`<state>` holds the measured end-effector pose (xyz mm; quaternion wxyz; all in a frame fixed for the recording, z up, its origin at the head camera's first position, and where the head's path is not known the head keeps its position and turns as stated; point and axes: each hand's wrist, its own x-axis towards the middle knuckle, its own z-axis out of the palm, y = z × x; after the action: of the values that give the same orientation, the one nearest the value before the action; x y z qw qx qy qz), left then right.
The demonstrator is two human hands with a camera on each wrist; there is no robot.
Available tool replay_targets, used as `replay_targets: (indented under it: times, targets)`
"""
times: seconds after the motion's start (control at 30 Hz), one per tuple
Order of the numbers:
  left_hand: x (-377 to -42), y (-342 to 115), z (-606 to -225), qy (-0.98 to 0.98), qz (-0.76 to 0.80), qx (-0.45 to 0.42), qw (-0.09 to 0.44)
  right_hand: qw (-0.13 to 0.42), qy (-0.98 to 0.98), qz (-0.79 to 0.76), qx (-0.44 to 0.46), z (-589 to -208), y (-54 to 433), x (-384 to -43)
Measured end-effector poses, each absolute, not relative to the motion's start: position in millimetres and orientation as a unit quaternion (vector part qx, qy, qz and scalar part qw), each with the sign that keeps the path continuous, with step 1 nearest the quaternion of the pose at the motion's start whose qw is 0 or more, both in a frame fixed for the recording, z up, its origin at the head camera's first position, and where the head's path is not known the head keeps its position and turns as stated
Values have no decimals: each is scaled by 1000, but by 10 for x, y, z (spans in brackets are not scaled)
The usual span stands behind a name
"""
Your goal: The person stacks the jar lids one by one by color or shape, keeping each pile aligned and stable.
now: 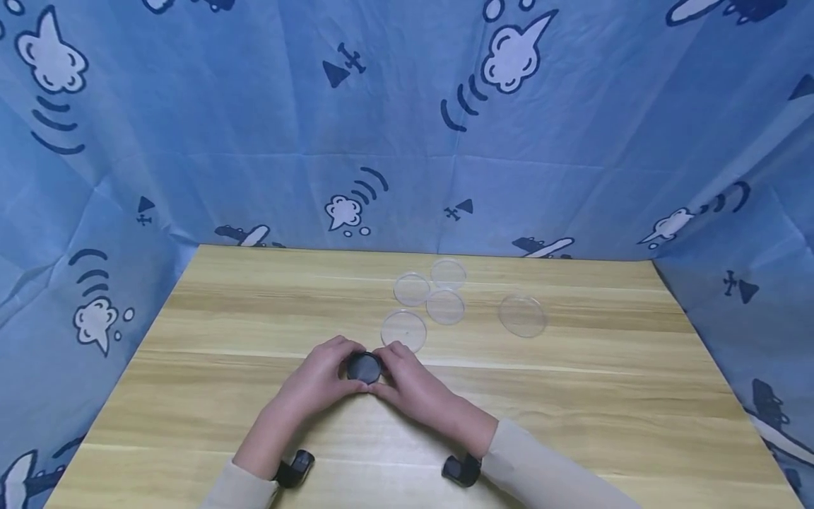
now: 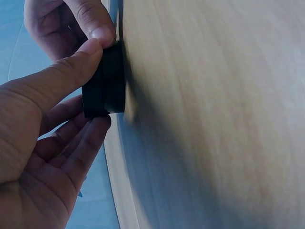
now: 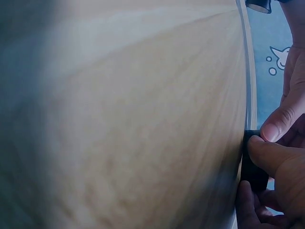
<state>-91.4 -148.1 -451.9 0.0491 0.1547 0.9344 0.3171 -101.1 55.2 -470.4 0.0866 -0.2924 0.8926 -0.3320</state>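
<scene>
Left to right: the left hand (image 1: 318, 378) grips the left side of a short black cylinder (image 1: 364, 368), thumb to the near edge, fingers round the far side. The cylinder lies midway between the hands, neither nearer, its round face up and axis roughly upright, at or just above the wooden tabletop (image 1: 254, 318). A transparent disc (image 1: 403, 330) lies just beyond the right hand (image 1: 413, 385), which pinches the cylinder's right side; contact with the disc cannot be told. Three smaller transparent discs (image 1: 445, 307) cluster farther back; another clear disc (image 1: 522, 315) lies apart, rightmost.
</scene>
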Motion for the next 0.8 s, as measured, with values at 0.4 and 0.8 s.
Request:
replay_targets:
  times: [0.4, 0.8]
  targets:
    - [-919, -1484, -4537, 930, 331, 155, 43, 96, 893, -334, -286, -4704, 565, -1033]
    - [-904, -1443, -4508, 932, 326, 149, 53, 96, 894, -329, -288, -4722, 572, -1027]
